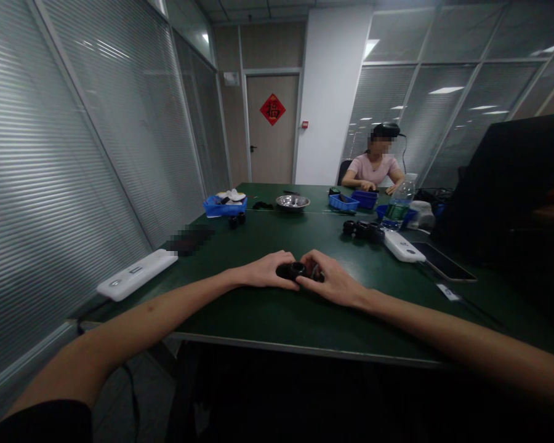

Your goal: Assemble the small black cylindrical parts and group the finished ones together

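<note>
A small black part with a round ring-shaped opening is at the middle of the green table, between both hands. My left hand grips its left side, thumb at the near edge and fingers over the far edge. From the right, my right hand closes on the part's other end, its thumb tip beside the ring. Something small and dark shows under the right fingers, too hidden to make out.
On the green table are black round parts, a water bottle, white power banks, a phone, a metal bowl and blue trays. A person sits across. A dark screen-like object stands right.
</note>
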Demonstrator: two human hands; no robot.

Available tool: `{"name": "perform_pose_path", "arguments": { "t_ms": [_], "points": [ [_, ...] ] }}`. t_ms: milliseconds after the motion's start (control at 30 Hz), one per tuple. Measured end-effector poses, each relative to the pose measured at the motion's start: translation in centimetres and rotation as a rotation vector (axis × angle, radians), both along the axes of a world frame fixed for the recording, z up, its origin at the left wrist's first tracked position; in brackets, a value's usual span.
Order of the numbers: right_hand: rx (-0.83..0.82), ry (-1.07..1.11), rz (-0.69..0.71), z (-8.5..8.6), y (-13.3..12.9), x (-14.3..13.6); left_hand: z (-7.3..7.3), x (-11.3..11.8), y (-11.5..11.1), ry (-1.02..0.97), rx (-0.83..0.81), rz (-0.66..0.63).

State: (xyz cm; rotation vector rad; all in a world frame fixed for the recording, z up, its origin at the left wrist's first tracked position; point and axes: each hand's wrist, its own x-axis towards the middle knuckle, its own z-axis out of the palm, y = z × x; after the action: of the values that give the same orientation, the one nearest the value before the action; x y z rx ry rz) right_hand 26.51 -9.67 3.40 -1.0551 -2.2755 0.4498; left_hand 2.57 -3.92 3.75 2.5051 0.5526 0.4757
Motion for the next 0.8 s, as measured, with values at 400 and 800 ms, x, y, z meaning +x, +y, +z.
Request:
{"name": "perform_pose_path", "arguments": {
  "t_ms": [400, 800],
  "points": [
    [-0.010, 0.010, -0.018, -0.09, 0.07, 0.03, 0.01, 0.04, 0.02, 0.007, 0.018, 0.000],
    [-0.001, -0.004, -0.021, 0.05, -0.08, -0.09, 0.13, 0.09, -0.11, 0.012, 0.019, 0.005]
  ]
}}
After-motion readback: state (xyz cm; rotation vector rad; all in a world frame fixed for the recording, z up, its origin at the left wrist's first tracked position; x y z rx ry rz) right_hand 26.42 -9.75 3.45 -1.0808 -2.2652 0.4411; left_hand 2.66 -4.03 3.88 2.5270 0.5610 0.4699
